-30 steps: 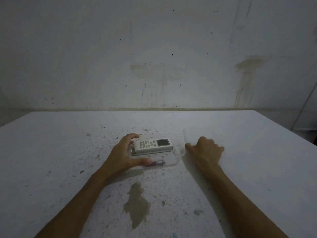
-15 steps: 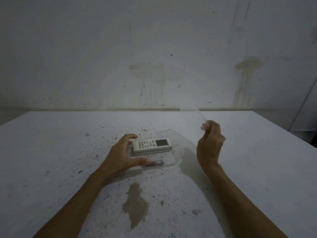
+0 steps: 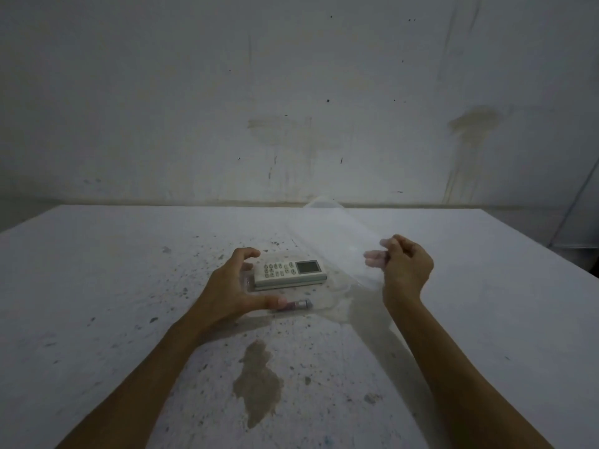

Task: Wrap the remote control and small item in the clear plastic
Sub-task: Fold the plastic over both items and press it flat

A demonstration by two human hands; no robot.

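Remote [image 3: 289, 272]: long axis crosswise, between my hands.
Left hand [image 3: 231, 291]: spread open, pinning plastic [image 3: 337, 241].
Right hand [image 3: 406, 270]: pinching the raised flap.

remote control [image 3: 289, 272] buttons and screen unreadable

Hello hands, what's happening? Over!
Left hand open, cupped at remote's end. Right hand pinching plastic, edge lifted. Small item beside remote, uncovered. Nothing in the way.
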